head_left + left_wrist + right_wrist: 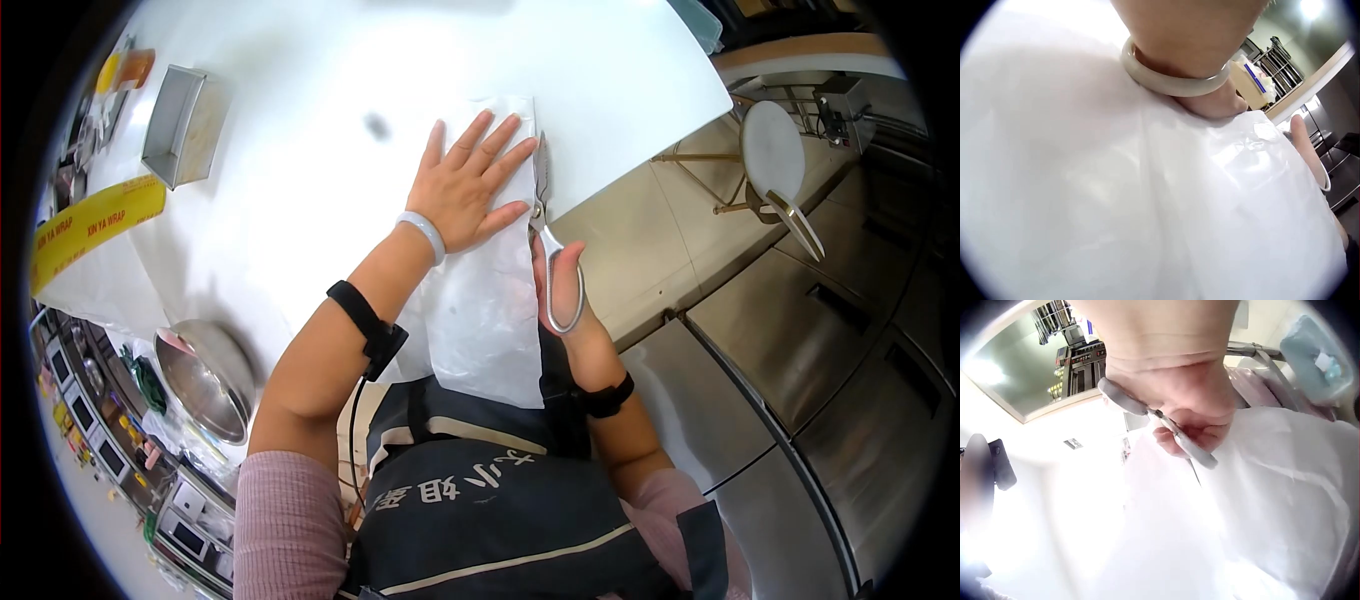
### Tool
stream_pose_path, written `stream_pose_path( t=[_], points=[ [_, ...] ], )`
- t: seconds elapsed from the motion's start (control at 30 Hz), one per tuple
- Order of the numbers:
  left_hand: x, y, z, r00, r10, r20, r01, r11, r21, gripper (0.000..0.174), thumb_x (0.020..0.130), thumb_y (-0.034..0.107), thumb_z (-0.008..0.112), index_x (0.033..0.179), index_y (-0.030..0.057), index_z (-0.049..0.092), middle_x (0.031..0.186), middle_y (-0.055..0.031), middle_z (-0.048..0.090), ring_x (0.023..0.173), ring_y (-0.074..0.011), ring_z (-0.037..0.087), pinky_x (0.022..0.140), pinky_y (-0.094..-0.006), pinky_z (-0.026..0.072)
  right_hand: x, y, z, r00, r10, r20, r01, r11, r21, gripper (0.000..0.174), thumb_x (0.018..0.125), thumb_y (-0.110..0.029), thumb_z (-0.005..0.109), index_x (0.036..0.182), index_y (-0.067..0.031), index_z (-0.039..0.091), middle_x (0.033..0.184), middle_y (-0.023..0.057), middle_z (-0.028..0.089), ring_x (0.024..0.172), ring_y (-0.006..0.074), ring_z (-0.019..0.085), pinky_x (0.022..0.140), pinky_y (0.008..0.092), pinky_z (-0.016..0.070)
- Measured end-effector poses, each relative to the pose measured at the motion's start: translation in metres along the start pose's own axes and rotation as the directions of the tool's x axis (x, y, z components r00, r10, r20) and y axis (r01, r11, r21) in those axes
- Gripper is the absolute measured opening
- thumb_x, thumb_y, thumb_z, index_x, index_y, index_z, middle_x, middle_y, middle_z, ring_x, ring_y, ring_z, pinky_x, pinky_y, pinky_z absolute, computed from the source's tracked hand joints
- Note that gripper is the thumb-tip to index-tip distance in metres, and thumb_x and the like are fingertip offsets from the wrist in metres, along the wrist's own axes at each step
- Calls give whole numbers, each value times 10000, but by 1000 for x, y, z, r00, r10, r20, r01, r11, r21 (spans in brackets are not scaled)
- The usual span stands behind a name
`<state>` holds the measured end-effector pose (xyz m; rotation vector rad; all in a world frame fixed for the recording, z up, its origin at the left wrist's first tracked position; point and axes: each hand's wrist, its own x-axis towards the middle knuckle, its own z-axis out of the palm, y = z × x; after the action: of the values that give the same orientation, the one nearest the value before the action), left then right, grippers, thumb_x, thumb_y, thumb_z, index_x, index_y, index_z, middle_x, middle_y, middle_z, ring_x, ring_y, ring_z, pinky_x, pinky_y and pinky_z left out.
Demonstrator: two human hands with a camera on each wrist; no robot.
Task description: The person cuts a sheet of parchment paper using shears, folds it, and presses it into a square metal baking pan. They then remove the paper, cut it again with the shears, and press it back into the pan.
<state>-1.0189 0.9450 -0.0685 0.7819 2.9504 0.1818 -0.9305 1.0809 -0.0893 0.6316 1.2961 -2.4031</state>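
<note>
A white, slightly translucent sheet (pixel 480 330) lies on the white table, and its near end hangs past the edge toward the apron. My left hand (pixel 463 195) rests flat on the sheet, fingers spread, with a pale bangle (pixel 424 236) at the wrist. At the sheet's right edge my right hand (pixel 567 290) holds metal scissors (pixel 541 211) by the handle loops, blades pointing away from me along that edge. In the right wrist view the grey scissors handles (pixel 1124 397) show beside curled fingers; the blades are mostly hidden there.
A rectangular metal tin (pixel 185 128) stands at the table's left, near a yellow wrap box (pixel 100 232). A steel bowl (pixel 205 380) sits closer to me on the left. Right of the table are a round stool (pixel 772 150) and steel cabinets (pixel 800 335).
</note>
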Motion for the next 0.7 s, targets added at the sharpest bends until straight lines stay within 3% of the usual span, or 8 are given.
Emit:
stream_pose_path(
  t=[0.07,0.1,0.2,0.27,0.33,0.37,0.47,0.7],
  points=[
    [0,0,1,1000,1,-9,-1,1000,-5,638,841,571,361,1383,246,270,1453,8,214,1339,-217,170,1049,-532,158,5,-10,-14,975,126,185,-113,990,-79,838,735,-783,215,1057,-50,460,581,-45,373,485,52,357,448,169,308],
    [0,1,1,1000,0,-11,0,1000,-4,638,841,571,361,1383,246,270,1453,8,214,1339,-217,170,1049,-532,158,4,-15,-25,952,268,148,-246,957,-156,834,726,-790,218,1064,-72,475,576,-29,387,472,66,378,452,180,338],
    [-1,-1,0,1000,-10,-4,10,1000,-30,641,847,562,357,1387,230,259,1455,8,206,1343,-211,161,1055,-526,151,7,-16,-29,935,332,129,-308,936,-172,820,728,-790,217,1039,-77,477,567,-30,384,444,75,355,439,191,339],
    [-1,-2,1,1000,-2,-4,2,998,-64,617,868,521,347,1393,217,238,1457,13,198,1345,-208,153,1064,-513,139,8,-18,-17,939,329,105,-314,939,-138,821,725,-796,214,1020,-77,478,565,-33,378,435,72,342,433,193,324],
    [-2,-2,2,1000,-4,-4,4,998,-63,602,877,496,345,1395,212,230,1459,14,194,1346,-206,151,1068,-507,134,13,-26,4,980,179,90,-177,984,-21,849,715,-805,209,1068,-78,474,556,-41,363,418,69,327,418,198,304],
    [-2,-2,1,1000,-2,-4,1,998,-59,587,886,470,342,1397,207,222,1460,15,191,1346,-204,150,1071,-501,129,16,-31,-7,947,251,198,-230,966,-121,913,700,-819,169,1166,-85,447,556,-39,353,419,70,324,425,199,294],
    [-2,-2,-2,999,13,-33,-18,988,-151,602,852,349,422,1385,133,243,1451,-14,224,1342,-223,179,1074,-488,105,20,-50,-10,894,428,135,-400,897,-189,918,694,-824,146,1162,-91,441,564,-32,350,430,78,334,433,200,294],
    [-3,-4,-1,998,-11,-61,0,984,-176,609,847,343,434,1382,127,240,1444,-13,241,1337,-216,194,1076,-476,112,44,-71,-6,914,347,210,-303,929,-215,780,780,-745,226,1065,-61,471,523,-43,325,398,65,321,386,205,269]
  ],
)
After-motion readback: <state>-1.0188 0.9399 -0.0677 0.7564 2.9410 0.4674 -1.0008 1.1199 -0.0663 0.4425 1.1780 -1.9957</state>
